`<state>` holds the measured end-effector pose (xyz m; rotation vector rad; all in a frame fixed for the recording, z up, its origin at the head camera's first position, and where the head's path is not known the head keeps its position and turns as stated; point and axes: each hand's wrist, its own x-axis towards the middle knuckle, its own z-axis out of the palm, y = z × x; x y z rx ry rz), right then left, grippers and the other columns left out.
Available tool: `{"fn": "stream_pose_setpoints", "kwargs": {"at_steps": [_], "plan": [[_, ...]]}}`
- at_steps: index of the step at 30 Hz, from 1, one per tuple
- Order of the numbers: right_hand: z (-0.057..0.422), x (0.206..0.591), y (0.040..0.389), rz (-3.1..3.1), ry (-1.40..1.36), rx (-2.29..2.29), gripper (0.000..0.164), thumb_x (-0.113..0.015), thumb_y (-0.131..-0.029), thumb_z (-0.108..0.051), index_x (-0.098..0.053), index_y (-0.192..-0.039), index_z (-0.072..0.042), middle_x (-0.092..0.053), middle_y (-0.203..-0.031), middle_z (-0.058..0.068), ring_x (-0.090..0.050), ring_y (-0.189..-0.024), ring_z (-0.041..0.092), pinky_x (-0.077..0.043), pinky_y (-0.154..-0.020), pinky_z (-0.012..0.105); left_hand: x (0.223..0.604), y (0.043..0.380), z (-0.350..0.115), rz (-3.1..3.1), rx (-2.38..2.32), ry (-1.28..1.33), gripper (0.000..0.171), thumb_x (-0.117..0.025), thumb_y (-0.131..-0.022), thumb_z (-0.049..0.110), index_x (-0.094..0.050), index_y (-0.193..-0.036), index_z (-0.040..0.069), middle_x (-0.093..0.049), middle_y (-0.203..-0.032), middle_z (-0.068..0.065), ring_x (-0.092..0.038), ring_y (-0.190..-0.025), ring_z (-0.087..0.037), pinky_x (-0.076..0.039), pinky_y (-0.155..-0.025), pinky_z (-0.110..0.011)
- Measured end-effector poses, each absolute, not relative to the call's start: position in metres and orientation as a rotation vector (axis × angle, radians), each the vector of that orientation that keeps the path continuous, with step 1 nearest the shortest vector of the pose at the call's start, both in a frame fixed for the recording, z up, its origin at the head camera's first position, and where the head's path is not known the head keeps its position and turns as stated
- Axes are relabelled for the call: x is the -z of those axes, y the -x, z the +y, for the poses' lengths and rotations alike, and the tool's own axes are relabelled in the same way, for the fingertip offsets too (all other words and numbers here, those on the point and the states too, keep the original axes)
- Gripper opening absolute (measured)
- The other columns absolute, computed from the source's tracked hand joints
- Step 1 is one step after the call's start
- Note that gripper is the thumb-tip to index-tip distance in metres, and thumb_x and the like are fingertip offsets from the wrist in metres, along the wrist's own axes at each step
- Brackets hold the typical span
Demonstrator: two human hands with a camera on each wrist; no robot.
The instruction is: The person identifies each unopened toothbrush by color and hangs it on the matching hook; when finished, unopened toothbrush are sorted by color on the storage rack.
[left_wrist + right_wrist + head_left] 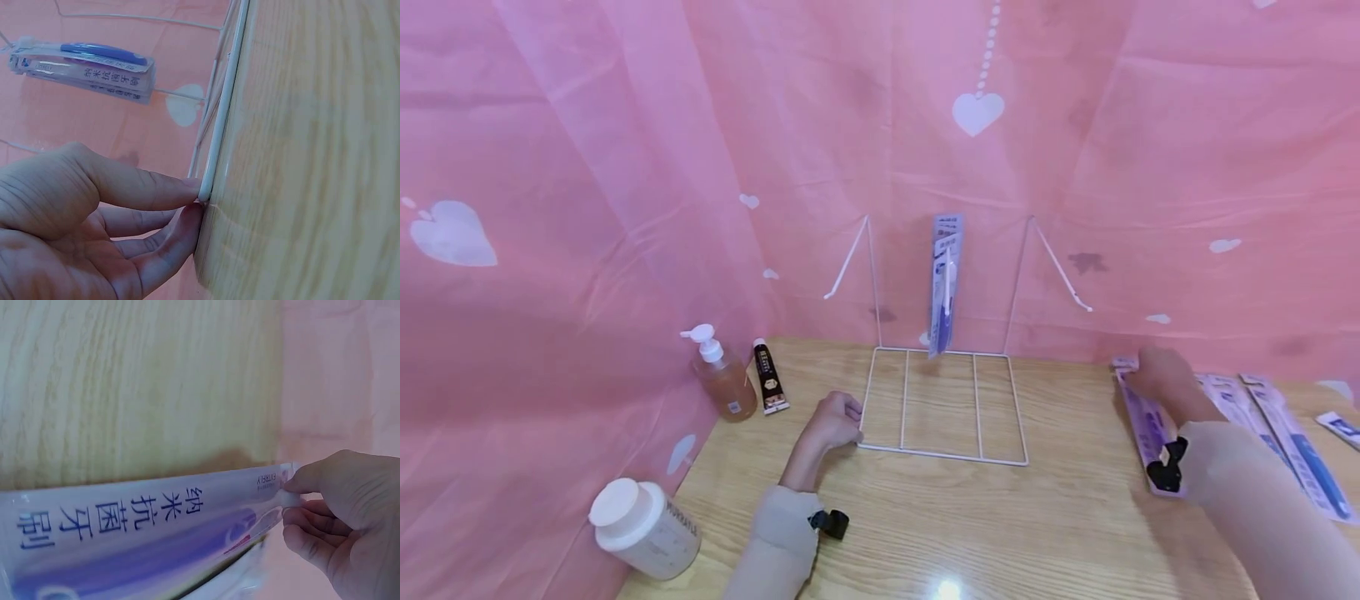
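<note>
At its near left corner, my left hand (837, 419) pinches a white wire display rack (928, 452) between thumb and fingers. The left wrist view shows the thumb on the wire (224, 119) at the table edge. Packaged toothbrushes (940, 312) hang from the rack's middle hook, several deep. Over on the right, my right hand (1165, 379) holds the far end of a purple toothbrush package (1142, 421). Thumb and fingers pinch the package's end in the right wrist view, where its printed front (144, 519) shows a purple handle.
More toothbrush packages (1300, 446) lie at the right, beside a small tube or box (1339, 428). A pump bottle (726, 383), a black tube (768, 377) and a white jar (651, 529) stand or lie at the left. Pink cloth (887, 125) hangs behind the table.
</note>
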<state>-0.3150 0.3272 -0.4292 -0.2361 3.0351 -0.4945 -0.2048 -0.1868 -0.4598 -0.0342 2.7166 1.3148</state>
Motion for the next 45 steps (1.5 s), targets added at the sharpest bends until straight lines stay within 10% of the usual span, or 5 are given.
{"fn": "stream_pose_setpoints", "kwargs": {"at_steps": [9, 45], "plan": [[0.3, 0.407, 0.304, 3.147, 0.462, 0.443, 0.029, -0.059, -0.083, -0.013, -0.042, -0.06, -0.01, -0.045, -0.055, 0.002, -0.045, -0.049, 0.019, -0.035, -0.046, 0.034, 0.464, 0.203, -0.189, 2.704, -1.335, 0.058, 0.038, -0.073, -0.062, -0.013, -0.065, -0.098, -0.006, -0.063, -0.087, -0.01, -0.06, -0.08, -0.022, -0.054, -0.078, -0.035], [0.129, 0.311, 0.186, 3.428, 1.388, 0.945, 0.014, -0.071, -0.076, 0.001, -0.059, -0.076, -0.006, -0.049, -0.066, -0.002, -0.043, -0.055, 0.008, -0.039, -0.044, 0.022, 0.456, 0.201, -0.186, 2.717, -1.328, 0.029, 0.037, -0.072, -0.061, -0.012, -0.065, -0.097, -0.006, -0.062, -0.086, -0.009, -0.059, -0.079, -0.022, -0.053, -0.074, -0.034]]}}
